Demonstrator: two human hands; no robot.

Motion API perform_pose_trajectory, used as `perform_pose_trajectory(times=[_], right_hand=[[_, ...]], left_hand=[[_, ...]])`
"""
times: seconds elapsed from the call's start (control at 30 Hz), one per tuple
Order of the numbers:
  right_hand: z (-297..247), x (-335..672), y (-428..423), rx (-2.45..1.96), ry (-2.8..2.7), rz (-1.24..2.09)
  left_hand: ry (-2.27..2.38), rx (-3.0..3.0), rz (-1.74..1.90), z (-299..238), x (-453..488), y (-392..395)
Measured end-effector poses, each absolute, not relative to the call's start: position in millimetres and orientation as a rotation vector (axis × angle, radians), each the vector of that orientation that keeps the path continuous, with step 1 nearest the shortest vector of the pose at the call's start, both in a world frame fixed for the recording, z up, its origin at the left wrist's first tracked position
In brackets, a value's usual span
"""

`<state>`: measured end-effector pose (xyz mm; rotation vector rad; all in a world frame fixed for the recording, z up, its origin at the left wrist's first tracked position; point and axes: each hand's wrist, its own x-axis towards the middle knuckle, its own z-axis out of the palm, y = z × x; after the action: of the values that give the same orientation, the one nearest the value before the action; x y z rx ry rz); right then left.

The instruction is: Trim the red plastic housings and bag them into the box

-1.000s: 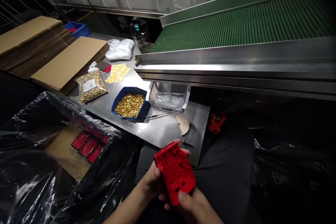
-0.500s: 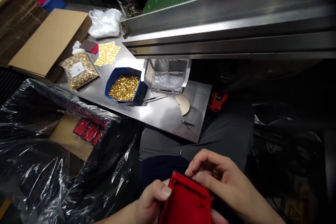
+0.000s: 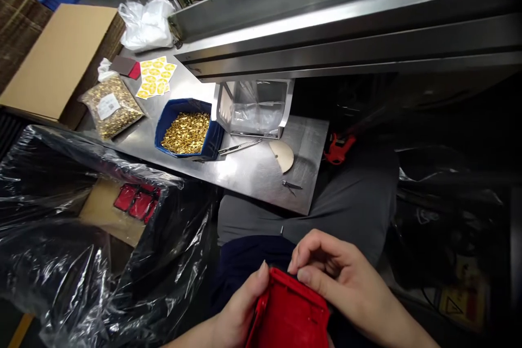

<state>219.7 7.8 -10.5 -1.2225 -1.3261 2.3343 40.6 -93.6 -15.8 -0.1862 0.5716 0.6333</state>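
A red, shallow box-shaped case [image 3: 289,312] with a raised rim and dark outer edge is held low over my lap, its lower end cut off by the frame. My left hand [image 3: 240,310] grips its left side, thumb along the upper left corner. At its top edge is my right hand [image 3: 334,272], with thumb and curled fingers pinched together against the rim. Whether a small part sits between those fingertips is hidden.
On the steel bench [image 3: 253,179] stand a blue bin of gold-coloured pieces [image 3: 187,133], a clear-fronted bin [image 3: 256,111], tweezers [image 3: 240,147], and a bag of pieces [image 3: 112,107]. A plastic-lined box [image 3: 98,217] at left holds red cases [image 3: 136,201]. A metal conveyor edge [image 3: 326,22] overhangs.
My left thumb has slid up from the case's left side to its upper left corner. The right hand stays at the top edge. The camera view has shifted slightly.
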Motion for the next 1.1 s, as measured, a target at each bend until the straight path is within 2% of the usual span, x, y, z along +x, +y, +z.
perform_pose_trajectory(times=[0.2,0.53,0.73,1.1], right_hand=[[-18,219,-2,-1.254,-1.467,1.973],[-20,214,-8,-1.256,-1.306,1.994],[-19,213,-9,-1.259,-1.227,2.121],[-20,211,-19,-1.307,-1.250,1.945]], left_hand=[[0.588,-0.269,0.659,-16,42,-90],[0.593,-0.296,0.660,-22,44,-94],[0.557,-0.300,0.725,-30,48,-99],[0.599,-0.389,0.727,-16,37,-98]])
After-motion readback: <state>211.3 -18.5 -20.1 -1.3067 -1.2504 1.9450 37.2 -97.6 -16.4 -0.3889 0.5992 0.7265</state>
